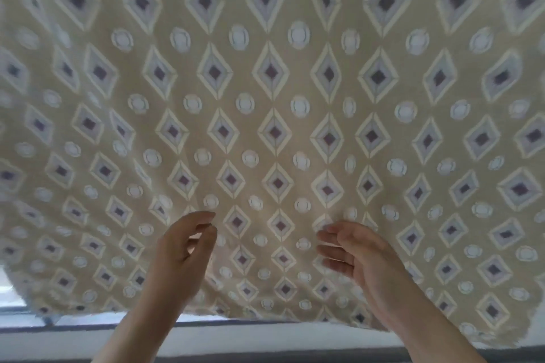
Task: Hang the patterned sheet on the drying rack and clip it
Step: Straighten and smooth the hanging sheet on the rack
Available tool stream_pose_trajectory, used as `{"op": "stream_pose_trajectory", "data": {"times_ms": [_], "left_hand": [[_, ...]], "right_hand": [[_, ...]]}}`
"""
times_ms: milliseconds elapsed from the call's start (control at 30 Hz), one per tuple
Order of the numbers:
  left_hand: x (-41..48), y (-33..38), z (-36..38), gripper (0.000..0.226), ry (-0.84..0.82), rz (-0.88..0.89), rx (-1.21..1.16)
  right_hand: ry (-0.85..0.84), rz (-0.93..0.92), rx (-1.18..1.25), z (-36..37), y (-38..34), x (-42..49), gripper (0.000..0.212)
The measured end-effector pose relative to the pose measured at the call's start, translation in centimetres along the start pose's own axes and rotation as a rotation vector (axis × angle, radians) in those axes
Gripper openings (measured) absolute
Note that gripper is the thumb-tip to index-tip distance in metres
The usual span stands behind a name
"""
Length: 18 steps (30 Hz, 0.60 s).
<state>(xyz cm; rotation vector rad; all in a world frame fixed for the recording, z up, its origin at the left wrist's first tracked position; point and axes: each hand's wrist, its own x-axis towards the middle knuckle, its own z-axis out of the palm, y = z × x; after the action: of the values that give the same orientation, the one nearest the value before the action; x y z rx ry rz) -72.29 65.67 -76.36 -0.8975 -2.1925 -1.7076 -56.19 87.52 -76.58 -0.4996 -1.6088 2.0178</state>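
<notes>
Both my hands are raised in front of me and neither grasps anything. My left hand (188, 247) is loosely half-curled, thumb and fingers apart with light showing between them. My right hand (362, 256) is released, fingers nearly straight and pointing left. Whether either one brushes the cloth behind it, I cannot tell.

Just beyond them hangs the beige patterned sheet (271, 97), thin cloth printed with pale blue diamonds with dark centres and rows of whitish round dots. It fills nearly the whole view, with soft folds running down towards my hands.

With no grip on it, I judge the main risk to be the sheet sliding off whatever carries it, from its own uneven weight or from a draught. A tug from my fingers while smoothing could start the same slide.

Its frayed lower edge (265, 317) hangs in front of a dark grey ledge (265, 328), with a bright opening (11, 289) at the lower left.

The drying rack is not visible, so I cannot say how the sheet lies over it. I see no clips. The sheet's outer parts are blurred.
</notes>
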Motion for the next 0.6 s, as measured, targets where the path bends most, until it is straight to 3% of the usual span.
{"op": "stream_pose_trajectory", "data": {"times_ms": [167,433,600], "left_hand": [[6.5,13.3,-5.0,0.024,0.017,0.113,0.023],[19.9,38.7,-15.4,0.028,0.036,0.306,0.061],[26.7,51.6,-19.8,0.029,0.047,0.423,0.133]], "right_hand": [[0.028,-0.1,-0.139,3.9,-15.2,-0.9,0.022],[0.07,-0.244,-0.123,11.0,-45.0,-3.0,0.018],[0.095,-0.34,-0.205,13.7,-60.1,-4.2,0.023]]}}
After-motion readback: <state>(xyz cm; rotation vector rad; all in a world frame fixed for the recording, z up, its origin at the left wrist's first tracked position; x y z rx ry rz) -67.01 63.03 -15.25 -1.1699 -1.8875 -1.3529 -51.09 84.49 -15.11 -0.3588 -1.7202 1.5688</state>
